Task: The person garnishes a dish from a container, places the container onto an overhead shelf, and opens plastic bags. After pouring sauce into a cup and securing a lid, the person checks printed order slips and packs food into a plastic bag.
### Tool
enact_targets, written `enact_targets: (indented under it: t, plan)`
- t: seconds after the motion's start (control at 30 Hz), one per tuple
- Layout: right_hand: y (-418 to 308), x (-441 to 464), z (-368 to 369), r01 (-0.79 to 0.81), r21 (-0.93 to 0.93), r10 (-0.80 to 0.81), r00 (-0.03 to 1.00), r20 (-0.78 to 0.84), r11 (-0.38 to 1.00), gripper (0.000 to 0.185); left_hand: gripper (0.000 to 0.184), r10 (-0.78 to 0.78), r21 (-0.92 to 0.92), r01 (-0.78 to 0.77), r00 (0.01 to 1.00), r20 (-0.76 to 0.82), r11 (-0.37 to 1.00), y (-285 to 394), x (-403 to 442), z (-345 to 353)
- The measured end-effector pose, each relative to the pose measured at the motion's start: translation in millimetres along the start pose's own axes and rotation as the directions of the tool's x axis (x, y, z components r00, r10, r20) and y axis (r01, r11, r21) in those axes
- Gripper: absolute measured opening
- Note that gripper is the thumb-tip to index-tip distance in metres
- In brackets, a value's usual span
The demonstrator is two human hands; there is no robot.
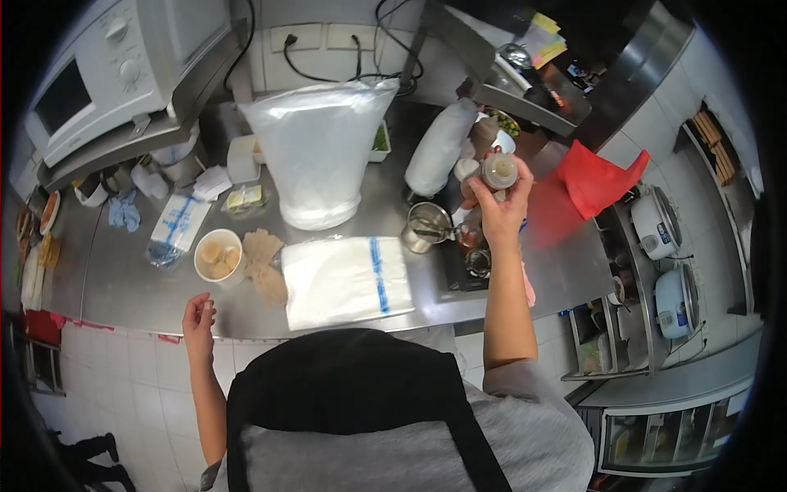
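Note:
My right hand [501, 205] is raised over the back right of the steel counter, its thumb and fingers wrapped round a small clear jar [499, 170]. Pale contents show at the jar's round end. Just left of the hand stands a metal container [425, 227] with utensil handles in it. My left hand [198, 315] hangs by the front edge, fingers loosely curled and apart, with nothing visible in it. Nearest to it is a white tub [219, 255] holding pale round pieces of food. Crumpled brown paper or plastic [265, 266] lies beside the tub.
A stack of white plastic bags [344, 283] lies at the front of the counter [574, 279]. Behind it stands a big clear bag [316, 156]. A red bag [598, 179] is at the right, a microwave [106, 82] on the upper left shelf. Rice cookers [656, 225] stand far right.

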State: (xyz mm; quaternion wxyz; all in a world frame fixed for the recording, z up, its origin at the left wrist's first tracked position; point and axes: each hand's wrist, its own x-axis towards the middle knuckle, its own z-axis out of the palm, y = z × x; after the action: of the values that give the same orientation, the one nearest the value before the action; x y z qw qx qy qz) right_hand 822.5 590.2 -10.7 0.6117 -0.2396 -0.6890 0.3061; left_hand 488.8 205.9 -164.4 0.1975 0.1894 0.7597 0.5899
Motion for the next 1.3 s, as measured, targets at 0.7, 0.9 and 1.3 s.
enact_targets:
  t: [0.7, 0.9, 1.3]
  plan:
    - [119.1, 29.2, -58.1, 0.004, -0.841, 0.465, 0.832, 0.303, 0.541, 0.059, 0.022, 0.11, -0.013, -0.112, 0.988, -0.106, 0.994, -2.7, -10.5, -1.0]
    - [-88.6, 103.8, -69.9, 0.15, -0.483, -0.104, 0.987, 0.121, 0.863, 0.01, 0.021, 0.133, 0.001, -0.135, 0.976, -0.175, 0.991, -9.2, -6.9, -13.1]
    - [-313.9, 393.4, 48.2, 0.797, -0.566, -0.911, 0.37, 0.183, 0.21, 0.034, 0.019, 0.231, 0.105, -0.206, 0.891, -0.392, 0.973, 31.7, -14.6, -60.9]
